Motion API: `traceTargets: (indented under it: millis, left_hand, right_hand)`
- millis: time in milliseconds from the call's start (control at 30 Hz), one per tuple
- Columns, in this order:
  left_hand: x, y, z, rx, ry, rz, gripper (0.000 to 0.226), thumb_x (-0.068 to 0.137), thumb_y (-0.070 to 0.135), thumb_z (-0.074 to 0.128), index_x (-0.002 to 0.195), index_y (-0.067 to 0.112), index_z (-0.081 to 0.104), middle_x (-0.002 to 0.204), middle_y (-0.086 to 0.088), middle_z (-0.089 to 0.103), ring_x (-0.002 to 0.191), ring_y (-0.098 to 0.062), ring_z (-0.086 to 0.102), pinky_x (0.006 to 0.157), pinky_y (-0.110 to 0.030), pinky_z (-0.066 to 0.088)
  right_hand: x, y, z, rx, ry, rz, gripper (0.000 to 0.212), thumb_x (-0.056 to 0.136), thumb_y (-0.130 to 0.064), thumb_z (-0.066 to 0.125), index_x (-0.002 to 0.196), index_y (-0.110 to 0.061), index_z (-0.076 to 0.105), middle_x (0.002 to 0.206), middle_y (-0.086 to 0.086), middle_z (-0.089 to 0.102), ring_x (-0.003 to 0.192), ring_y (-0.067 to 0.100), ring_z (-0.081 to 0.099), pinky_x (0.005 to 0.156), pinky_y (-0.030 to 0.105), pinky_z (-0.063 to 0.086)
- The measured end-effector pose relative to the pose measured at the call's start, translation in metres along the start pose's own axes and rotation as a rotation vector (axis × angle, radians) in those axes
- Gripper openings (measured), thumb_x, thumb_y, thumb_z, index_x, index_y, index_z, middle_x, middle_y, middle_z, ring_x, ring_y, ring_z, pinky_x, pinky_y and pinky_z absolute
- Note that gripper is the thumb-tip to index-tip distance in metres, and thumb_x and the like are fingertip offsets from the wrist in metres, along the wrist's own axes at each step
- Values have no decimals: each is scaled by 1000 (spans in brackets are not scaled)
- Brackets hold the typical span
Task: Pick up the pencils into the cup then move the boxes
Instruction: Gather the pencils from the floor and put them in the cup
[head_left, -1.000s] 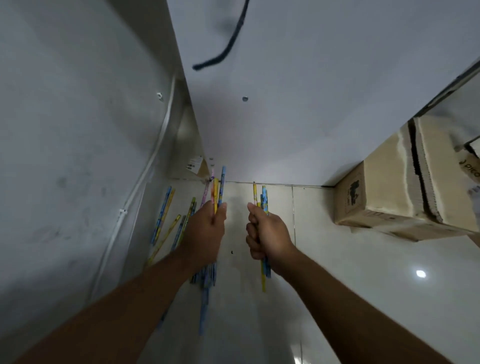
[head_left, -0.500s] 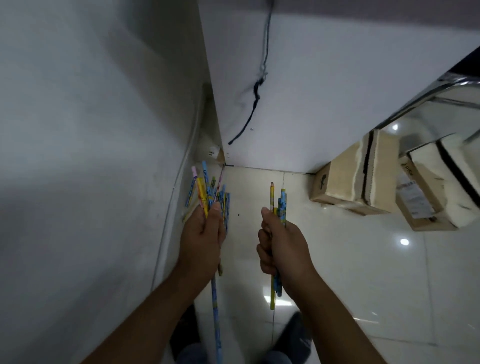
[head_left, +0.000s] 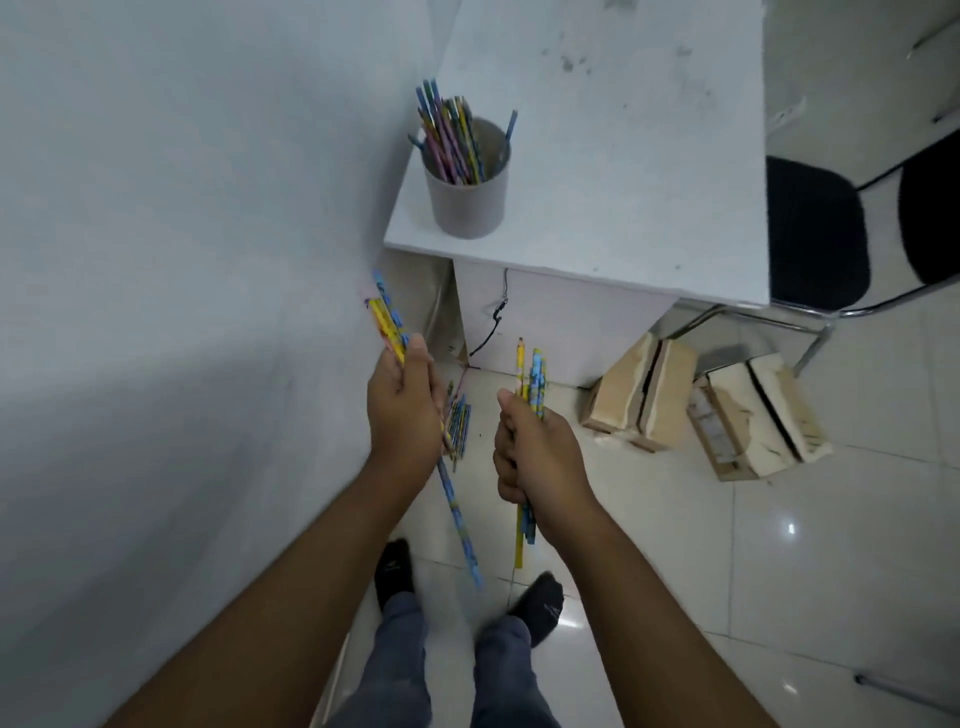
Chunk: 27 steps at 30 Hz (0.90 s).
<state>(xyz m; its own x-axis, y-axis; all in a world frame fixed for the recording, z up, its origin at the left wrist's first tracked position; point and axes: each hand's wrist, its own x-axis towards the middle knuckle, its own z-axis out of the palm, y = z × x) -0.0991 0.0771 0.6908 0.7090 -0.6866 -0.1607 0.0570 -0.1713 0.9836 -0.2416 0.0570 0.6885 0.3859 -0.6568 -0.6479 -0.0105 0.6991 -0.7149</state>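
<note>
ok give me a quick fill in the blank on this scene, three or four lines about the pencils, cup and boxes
1. The grey cup, already holding pencils, stands on the white ____.
2. Both the left hand and the right hand are closed around bunches of ____.
3. The number of cardboard boxes on the floor is ____.
4. More loose pencils lie on the ____ beside the wall.

Missing words: desk; pencils; two; floor
</note>
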Motion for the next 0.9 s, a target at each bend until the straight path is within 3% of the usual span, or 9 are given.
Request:
traceTargets:
  millis: [133, 267, 333, 467, 533, 667, 733, 833, 900]
  left_hand:
    - [-10, 57, 7, -48, 166, 26, 40, 112, 35, 42, 83, 8, 48, 56, -9, 46, 46, -16, 40, 44, -27, 38]
    - [-10, 86, 15, -19, 298, 71, 41, 111, 38, 41, 84, 7, 48, 62, -11, 53, 48, -15, 48, 51, -27, 44]
    - [-8, 93, 16, -8, 316, 64, 44, 110, 40, 40, 83, 8, 49, 64, -9, 56, 51, -16, 50, 56, -31, 44]
    - [0, 107, 17, -17, 229, 57, 45, 110, 42, 40, 75, 14, 48, 57, 2, 53, 50, -14, 49, 59, -32, 44]
    - [13, 116, 14, -12, 184, 69, 46, 110, 42, 40, 71, 17, 47, 54, 3, 52, 50, -14, 49, 58, -32, 46]
    - [54, 138, 0, -71, 181, 2, 39, 110, 41, 41, 86, 12, 51, 52, 5, 53, 47, -9, 50, 49, -22, 46]
    - [75, 152, -6, -169, 135, -44, 35, 110, 39, 42, 85, 15, 49, 53, 4, 49, 49, -10, 54, 50, -26, 52]
    - [106, 166, -12, -302, 49, -104, 34, 111, 39, 42, 84, 19, 47, 57, 2, 45, 48, -14, 52, 51, -32, 57]
    - [120, 168, -11, -318, 7, -128, 32, 111, 40, 41, 87, 20, 45, 58, 4, 43, 44, -13, 43, 45, -29, 48]
  right_hand:
    - [-45, -37, 11, -174, -13, -3, 44, 105, -50, 56, 76, -16, 53, 77, 25, 66, 39, 14, 30, 44, 25, 24]
    - [-70, -69, 18, -304, -120, -10, 46, 103, -59, 54, 94, -14, 58, 79, 13, 80, 39, 17, 40, 42, 24, 34]
    - [-78, -83, 19, -317, -181, -9, 44, 102, -60, 56, 100, -16, 61, 71, 5, 75, 42, 16, 44, 42, 24, 36]
    - [-83, -103, 21, -284, -349, 0, 31, 104, -54, 59, 101, -24, 51, 65, -2, 41, 47, 12, 27, 46, 28, 19]
    - [-78, -114, 23, -327, -385, -16, 35, 104, -52, 61, 103, -21, 47, 65, -2, 34, 48, 12, 24, 45, 28, 17]
    - [-60, -137, 26, -436, -434, -32, 37, 103, -50, 65, 103, -13, 58, 61, -1, 31, 47, 13, 24, 44, 26, 19]
    - [-47, -151, 28, -460, -453, -20, 38, 101, -49, 67, 105, -12, 68, 61, -1, 32, 47, 13, 24, 43, 25, 20]
    - [-23, -176, 37, -441, -421, -38, 35, 100, -48, 70, 91, -15, 65, 60, 3, 29, 47, 14, 25, 44, 23, 24]
    - [-7, -191, 45, -353, -341, -118, 35, 105, -46, 64, 90, -14, 59, 59, 3, 32, 45, 16, 28, 45, 25, 30]
